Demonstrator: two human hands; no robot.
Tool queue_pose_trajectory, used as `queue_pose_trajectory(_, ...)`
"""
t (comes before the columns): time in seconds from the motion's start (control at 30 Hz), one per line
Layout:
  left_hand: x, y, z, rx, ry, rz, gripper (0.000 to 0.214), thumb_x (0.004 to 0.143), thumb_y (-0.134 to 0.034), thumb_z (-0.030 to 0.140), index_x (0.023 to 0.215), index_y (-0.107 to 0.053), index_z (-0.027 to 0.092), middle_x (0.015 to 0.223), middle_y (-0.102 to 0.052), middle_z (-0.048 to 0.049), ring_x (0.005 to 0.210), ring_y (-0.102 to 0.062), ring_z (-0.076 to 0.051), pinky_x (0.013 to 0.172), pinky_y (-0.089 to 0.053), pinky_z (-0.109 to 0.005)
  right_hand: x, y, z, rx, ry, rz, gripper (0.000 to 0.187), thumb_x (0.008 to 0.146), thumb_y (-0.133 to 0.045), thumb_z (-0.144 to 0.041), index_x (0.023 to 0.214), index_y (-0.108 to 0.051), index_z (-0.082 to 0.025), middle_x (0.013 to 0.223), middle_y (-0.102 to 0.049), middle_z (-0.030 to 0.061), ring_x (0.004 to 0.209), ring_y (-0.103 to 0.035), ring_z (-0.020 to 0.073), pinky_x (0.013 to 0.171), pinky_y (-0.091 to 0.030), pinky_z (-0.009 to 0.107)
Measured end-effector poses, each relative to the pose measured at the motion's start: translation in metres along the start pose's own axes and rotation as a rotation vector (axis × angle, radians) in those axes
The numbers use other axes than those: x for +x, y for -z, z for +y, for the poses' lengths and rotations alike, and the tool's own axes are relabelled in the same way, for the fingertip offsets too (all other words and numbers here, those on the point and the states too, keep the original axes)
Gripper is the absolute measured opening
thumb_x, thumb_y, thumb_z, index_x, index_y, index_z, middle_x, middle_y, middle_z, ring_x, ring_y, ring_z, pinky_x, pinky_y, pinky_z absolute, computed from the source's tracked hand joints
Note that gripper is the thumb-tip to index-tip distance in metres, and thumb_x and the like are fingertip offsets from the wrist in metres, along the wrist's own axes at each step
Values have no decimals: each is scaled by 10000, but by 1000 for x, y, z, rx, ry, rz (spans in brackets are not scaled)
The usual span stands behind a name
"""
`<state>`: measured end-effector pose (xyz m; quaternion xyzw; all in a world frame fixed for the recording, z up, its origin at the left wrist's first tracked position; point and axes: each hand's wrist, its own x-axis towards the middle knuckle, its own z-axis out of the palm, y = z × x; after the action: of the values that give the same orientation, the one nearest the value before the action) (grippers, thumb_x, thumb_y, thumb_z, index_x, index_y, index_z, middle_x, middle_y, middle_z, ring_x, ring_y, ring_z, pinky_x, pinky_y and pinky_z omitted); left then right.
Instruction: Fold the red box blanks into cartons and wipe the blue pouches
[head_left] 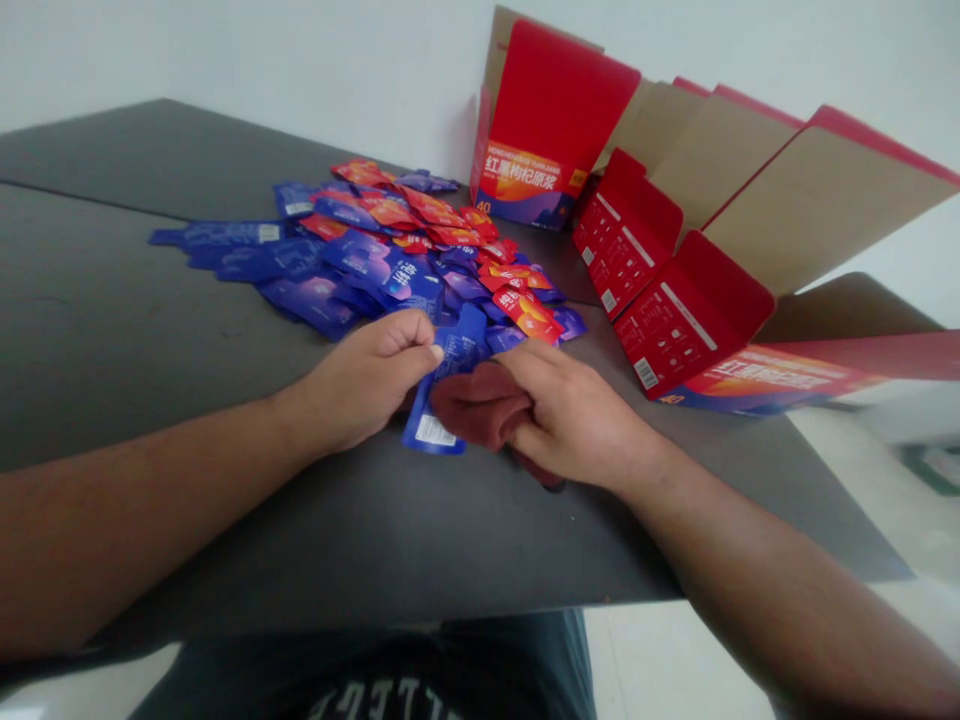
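Between my hands, a blue sachet (pixel 435 432) with a white label at its lower end hangs tilted above the table's front part. My left hand (pixel 367 375) is closed, its thumb pressed on the sachet's left edge. In my right hand (pixel 574 415) a brown cloth (pixel 484 405) is bunched up, and it covers part of the sachet's right side. Just beyond both hands lies a loose pile of blue sachets (pixel 375 265) and red-orange sachets (pixel 525 312). Several blue ones (pixel 255 255) are stacked at the pile's left end.
Right of the pile stand open red cartons (pixel 544 110) with raised flaps, one (pixel 772 380) near the table's right edge. The dark grey table (pixel 187 370) meets a white wall (pixel 300 70) behind. Its front edge is close to my lap.
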<state>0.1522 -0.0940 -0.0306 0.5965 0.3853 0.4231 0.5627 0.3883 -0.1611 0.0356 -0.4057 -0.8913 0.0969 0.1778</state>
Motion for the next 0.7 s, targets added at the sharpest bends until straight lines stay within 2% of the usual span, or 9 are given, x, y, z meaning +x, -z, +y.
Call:
queue_pose_trajectory(0.07, -1, -2, 3, 3, 8, 10, 209, 919, -714, 307, 826, -541, 235, 677, -484, 29, 561, -459, -138, 499, -327, -267, 0, 0, 2, 13, 28, -22, 258, 917, -653, -159, 1173, -688, -165, 1089, -697, 95, 1011, -642, 249, 864, -534, 370)
queue_pose_trajectory(0.17, -1, -4, 8, -2, 16, 22, 219, 902, -726, 302, 809, -541, 229, 665, -476, 35, 546, -450, -125, 489, -335, -260, 0, 1, 2, 81, 123, -173, 231, 971, -629, -167, 1193, -690, -191, 1128, -700, 81, 1007, -654, 227, 850, -533, 343)
queue_pose_trajectory(0.23, -2, -6, 9, -56, 53, 22, 224, 890, -729, 297, 813, -529, 232, 654, -466, 41, 533, -447, -124, 472, -322, -256, 1, 2, 4, 79, 96, -139, 242, 945, -644, -156, 1181, -680, -192, 1110, -702, 77, 1010, -656, 227, 859, -528, 343)
queue_pose_trajectory(0.33, -2, -7, 11, -117, 102, 30, 227, 871, -727, 290, 812, -515, 236, 639, -450, 49, 507, -430, -120, 445, -308, -251, 2, 3, 8, 18, -22, 8, 248, 875, -673, -138, 1118, -664, -189, 1048, -696, 76, 1004, -645, 241, 865, -516, 355)
queue_pose_trajectory(0.37, -2, -8, 12, -115, 107, 37, 226, 865, -727, 289, 806, -516, 235, 632, -445, 51, 498, -421, -116, 438, -306, -249, 2, 3, 8, 14, -22, 2, 242, 879, -672, -138, 1114, -663, -191, 1048, -694, 76, 997, -642, 240, 860, -515, 354)
queue_pose_trajectory(0.5, -2, -9, 15, -96, 96, 63, 225, 845, -735, 269, 788, -521, 227, 621, -445, 52, 496, -417, -106, 436, -300, -234, 1, 3, 5, 95, 115, -192, 225, 959, -637, -151, 1176, -675, -196, 1124, -697, 77, 1014, -650, 225, 866, -526, 341)
queue_pose_trajectory(0.53, -2, -9, 15, -110, 96, 63, 226, 844, -736, 263, 792, -519, 228, 624, -449, 51, 501, -426, -108, 440, -303, -232, 2, 3, 5, 103, 112, -185, 218, 954, -641, -148, 1164, -672, -197, 1110, -696, 72, 1014, -648, 224, 866, -523, 340)
queue_pose_trajectory(0.63, -1, -8, 14, -158, 112, 54, 230, 855, -734, 263, 807, -511, 234, 631, -459, 50, 504, -442, -118, 440, -307, -239, 2, 5, 7, 58, 6, -51, 233, 869, -672, -120, 1088, -650, -199, 1027, -673, 56, 976, -627, 228, 841, -505, 343)
queue_pose_trajectory(0.7, -1, -9, 14, -147, 120, 56, 229, 860, -732, 271, 806, -512, 237, 625, -456, 50, 491, -429, -119, 432, -295, -244, 2, 5, 8, 49, 5, -70, 231, 865, -674, -121, 1081, -649, -200, 1031, -668, 58, 963, -623, 226, 830, -503, 343)
